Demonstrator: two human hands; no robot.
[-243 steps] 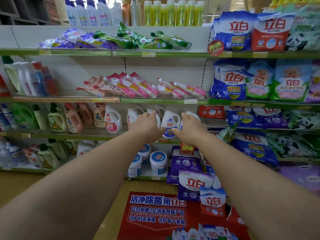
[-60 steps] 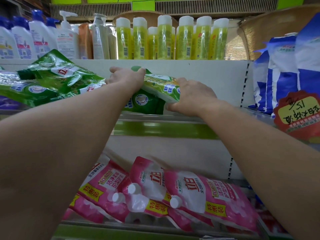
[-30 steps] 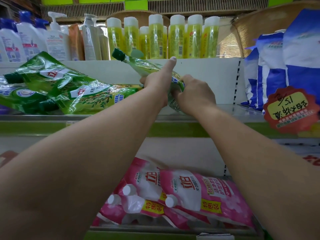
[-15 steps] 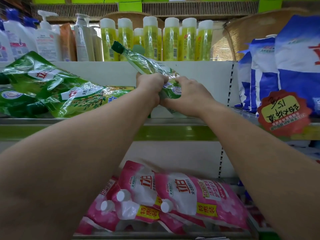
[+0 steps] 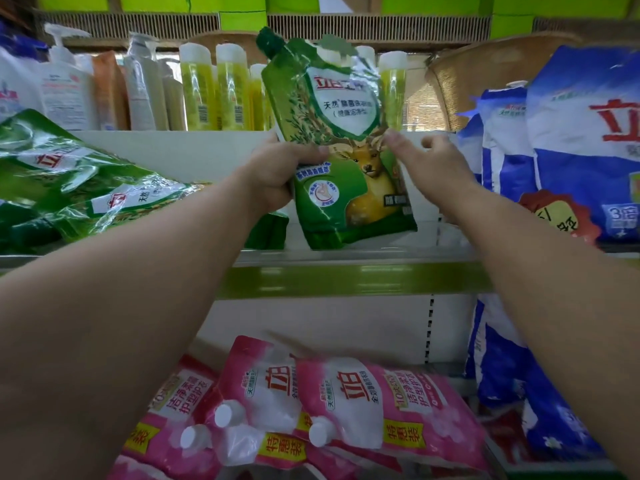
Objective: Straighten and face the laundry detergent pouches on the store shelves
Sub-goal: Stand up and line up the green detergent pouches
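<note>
Head view: green deer-print pouch (image 5: 343, 161) standing nearly upright, front facing out, at the front edge of the upper shelf (image 5: 346, 277). Left hand (image 5: 277, 178) fingers gripping its left side. Right hand (image 5: 429, 164) fingers loosened, thumb touching its right edge. Pink pouches (image 5: 311, 403) lying flat on the shelf below.

Along the top shelf's back you see yellow bottles (image 5: 225, 95) standing upright, with white pump bottles (image 5: 67, 88) toward its left end. Blue-and-white bags (image 5: 568, 140) stand at the right edge, behind a red price tag (image 5: 557, 216).
</note>
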